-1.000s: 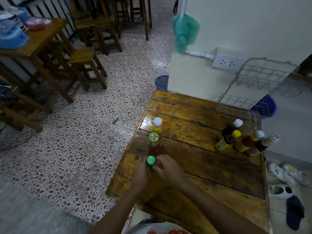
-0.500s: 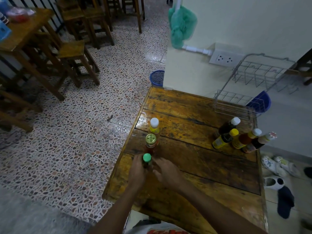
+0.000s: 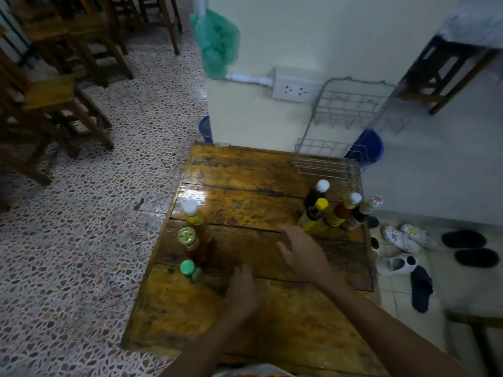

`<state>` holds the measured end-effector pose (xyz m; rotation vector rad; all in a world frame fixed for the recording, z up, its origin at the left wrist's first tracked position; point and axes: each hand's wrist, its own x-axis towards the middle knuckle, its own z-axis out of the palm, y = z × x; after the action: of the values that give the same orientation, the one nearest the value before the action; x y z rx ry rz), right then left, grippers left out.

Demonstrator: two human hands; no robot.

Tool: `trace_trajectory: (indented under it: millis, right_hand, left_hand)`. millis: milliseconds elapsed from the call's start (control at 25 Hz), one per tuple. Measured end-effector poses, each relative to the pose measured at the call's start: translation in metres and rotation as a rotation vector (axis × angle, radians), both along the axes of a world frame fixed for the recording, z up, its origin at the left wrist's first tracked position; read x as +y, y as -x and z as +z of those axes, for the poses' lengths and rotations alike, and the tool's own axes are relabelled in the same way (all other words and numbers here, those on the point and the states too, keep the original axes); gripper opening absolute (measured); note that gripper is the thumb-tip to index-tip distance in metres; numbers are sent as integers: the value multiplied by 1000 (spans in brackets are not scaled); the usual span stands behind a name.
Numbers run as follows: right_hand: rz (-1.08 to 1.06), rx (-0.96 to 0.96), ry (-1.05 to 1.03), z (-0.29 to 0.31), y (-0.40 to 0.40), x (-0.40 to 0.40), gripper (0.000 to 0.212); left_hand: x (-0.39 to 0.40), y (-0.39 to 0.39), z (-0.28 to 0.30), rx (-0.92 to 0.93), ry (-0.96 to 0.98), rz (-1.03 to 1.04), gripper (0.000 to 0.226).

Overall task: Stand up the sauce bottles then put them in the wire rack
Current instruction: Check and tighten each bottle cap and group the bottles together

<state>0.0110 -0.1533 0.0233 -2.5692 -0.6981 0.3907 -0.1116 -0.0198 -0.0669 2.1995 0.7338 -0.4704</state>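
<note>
Head view: seven sauce bottles upright on the table (image 3: pixel 245 317) — three at left (image 3: pixel 193 235), four at right (image 3: pixel 337 209). Wire rack (image 3: pixel 330 159) without bottles, so loading remains. Left hand (image 3: pixel 242 291) and right hand (image 3: pixel 303 253) relaxed, holding nothing.
</note>
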Motion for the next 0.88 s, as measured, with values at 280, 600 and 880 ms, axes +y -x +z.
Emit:
trace_trajectory:
  millis: [280, 600, 880]
  right_hand:
    - [-14, -277, 138, 29, -94, -65, 50]
    - [68, -268, 188, 0, -109, -83, 35]
    - [252, -350, 63, 5, -110, -96, 33]
  left_hand:
    - [-75, -158, 33, -269, 134, -88, 62]
    - [-95, -184, 16, -358, 92, -44, 46]
    - [-75, -134, 23, -389, 427, -143, 51]
